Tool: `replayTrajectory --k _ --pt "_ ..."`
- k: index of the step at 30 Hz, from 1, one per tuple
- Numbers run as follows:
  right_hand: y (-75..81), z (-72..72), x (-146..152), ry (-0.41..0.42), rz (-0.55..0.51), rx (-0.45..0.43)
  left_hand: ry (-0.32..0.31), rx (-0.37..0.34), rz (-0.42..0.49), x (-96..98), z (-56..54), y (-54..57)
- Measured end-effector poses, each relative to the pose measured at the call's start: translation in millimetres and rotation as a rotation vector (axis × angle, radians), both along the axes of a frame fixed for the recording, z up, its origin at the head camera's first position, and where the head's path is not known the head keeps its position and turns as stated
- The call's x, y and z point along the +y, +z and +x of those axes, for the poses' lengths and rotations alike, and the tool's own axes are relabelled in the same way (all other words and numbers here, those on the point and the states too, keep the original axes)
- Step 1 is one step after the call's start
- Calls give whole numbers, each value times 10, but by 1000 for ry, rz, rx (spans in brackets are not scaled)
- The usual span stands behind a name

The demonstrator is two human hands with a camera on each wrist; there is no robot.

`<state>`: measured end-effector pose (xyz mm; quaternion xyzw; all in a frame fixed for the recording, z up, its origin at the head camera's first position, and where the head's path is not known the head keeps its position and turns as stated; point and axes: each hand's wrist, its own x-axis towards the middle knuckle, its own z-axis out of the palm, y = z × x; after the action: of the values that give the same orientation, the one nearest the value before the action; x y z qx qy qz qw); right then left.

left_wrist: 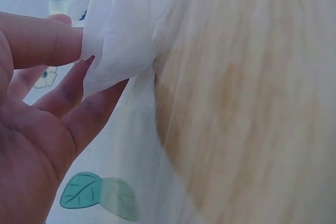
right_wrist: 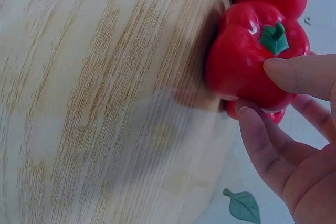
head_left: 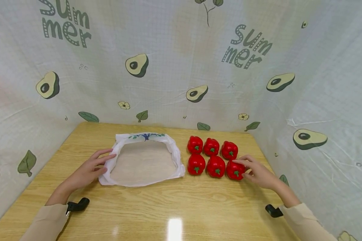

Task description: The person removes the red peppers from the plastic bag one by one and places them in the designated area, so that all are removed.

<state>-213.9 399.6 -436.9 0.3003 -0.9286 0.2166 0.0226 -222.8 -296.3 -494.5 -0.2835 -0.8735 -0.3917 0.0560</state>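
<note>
A white plastic bag [head_left: 176, 157] with a blue and green tree print lies spread on the table, its mouth wide. My left hand [head_left: 92, 167] holds its left rim; in the left wrist view, the bag's white edge [left_wrist: 123, 40] passes between the fingers of that hand [left_wrist: 47, 98]. On the right, glossy red bell peppers with green stems stand in two rows of three. My right hand [head_left: 256, 170] grips the front-right bell pepper [head_left: 233, 170], one finger over its top. The right wrist view shows fingertips of that hand [right_wrist: 294, 145] at the top and side of the pepper [right_wrist: 241, 61].
The other bell peppers [head_left: 216, 166] sit close beside and behind the gripped one. A wooden table [head_left: 138, 211] runs up to a pale cloth backdrop [head_left: 169, 67] printed with avocados and leaves, which closes in the back and both sides.
</note>
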Motion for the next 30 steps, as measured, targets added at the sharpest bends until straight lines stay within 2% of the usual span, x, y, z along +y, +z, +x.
replayTrajectory --k 9,16,30 --pt "19 18 13 -40 7 -26 -15 24 5 13 -19 3" --pt "-21 10 11 -7 -1 0 -6 29 -22 -18 -40 -14" --pt "-25 23 9 -4 -27 -22 14 -3 -81 -2 -130 93"
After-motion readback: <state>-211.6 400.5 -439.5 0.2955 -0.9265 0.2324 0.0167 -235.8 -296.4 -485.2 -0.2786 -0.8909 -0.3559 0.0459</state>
